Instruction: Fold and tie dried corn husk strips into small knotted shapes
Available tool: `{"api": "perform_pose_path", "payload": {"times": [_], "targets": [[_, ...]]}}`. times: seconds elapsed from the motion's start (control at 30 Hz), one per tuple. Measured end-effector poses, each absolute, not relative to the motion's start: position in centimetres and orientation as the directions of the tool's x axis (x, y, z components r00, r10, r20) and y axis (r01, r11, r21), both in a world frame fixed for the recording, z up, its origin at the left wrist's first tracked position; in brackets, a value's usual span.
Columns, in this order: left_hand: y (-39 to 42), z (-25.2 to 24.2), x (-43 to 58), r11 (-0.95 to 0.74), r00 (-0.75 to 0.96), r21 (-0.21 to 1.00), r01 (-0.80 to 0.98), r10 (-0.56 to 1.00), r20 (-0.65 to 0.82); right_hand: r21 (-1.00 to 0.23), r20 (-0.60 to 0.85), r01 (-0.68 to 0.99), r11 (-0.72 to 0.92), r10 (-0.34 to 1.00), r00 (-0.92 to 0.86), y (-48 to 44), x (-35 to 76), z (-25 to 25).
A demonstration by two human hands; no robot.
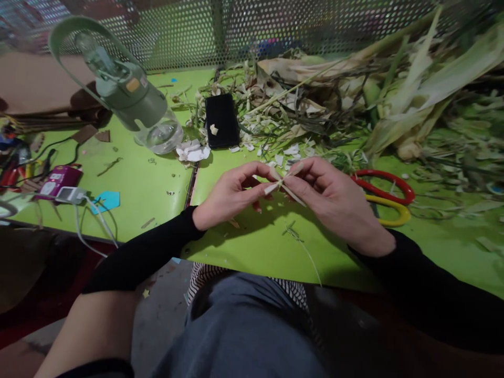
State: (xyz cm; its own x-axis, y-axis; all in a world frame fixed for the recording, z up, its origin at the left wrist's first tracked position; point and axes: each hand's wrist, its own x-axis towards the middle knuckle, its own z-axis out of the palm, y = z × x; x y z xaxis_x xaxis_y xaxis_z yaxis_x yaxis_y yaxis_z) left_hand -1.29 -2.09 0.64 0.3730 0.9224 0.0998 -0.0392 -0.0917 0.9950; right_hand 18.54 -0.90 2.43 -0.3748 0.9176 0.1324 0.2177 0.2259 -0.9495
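Observation:
My left hand [236,190] and my right hand [333,202] meet above the green table [252,247], both with thumb and fingers pinched. Between them are pale leaf strips [281,182] that cross at the middle, their free ends sticking out to several sides. Each hand grips part of this small piece; my fingers partly hide it. A thin greenish string [306,249] lies on the table below my hands and hangs over the front edge. Right of my right hand lies a pair of scissors with red and yellow handles [410,191]; its blades are hidden.
Dry leaves and stalks [299,94] cover the back right, with scraps in front. A black phone [221,123] and a tilted-looking water bottle [137,100] are at the back. On the left are a purple box [61,178], a white charger [71,195] and blue paper [107,202]. A perforated panel [181,42] stands behind.

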Motion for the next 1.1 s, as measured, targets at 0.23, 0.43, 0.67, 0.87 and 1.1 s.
{"api": "perform_pose_path", "payload": {"times": [0.23,0.43,0.67,0.87,1.1], "targets": [[-2.2,0.8,-1.2,-0.151,0.298,0.985,-0.087,0.939,0.171,-0.947,0.111,0.227,0.227,0.895,-0.432,-1.2,18.7,2.4],[-2.3,0.7,-1.2,-0.176,0.284,0.981,-0.085,0.939,0.193,-0.877,0.205,0.333,0.347,0.895,-0.396,-1.4,18.9,2.5],[-2.3,0.5,-1.3,-0.23,0.254,0.97,-0.085,0.936,0.244,-0.604,0.542,0.472,0.642,0.765,-0.348,-1.5,19.1,2.7],[-2.6,0.0,-0.8,-0.368,0.18,0.928,0.047,0.917,0.355,-0.482,0.536,0.479,0.734,0.679,-0.501,-2.2,18.4,2.4],[-3.2,-0.1,-0.6,-0.57,0.166,0.81,0.136,0.819,0.549,-0.267,0.588,0.481,0.835,0.537,-0.605,-2.7,18.1,2.4]]}}
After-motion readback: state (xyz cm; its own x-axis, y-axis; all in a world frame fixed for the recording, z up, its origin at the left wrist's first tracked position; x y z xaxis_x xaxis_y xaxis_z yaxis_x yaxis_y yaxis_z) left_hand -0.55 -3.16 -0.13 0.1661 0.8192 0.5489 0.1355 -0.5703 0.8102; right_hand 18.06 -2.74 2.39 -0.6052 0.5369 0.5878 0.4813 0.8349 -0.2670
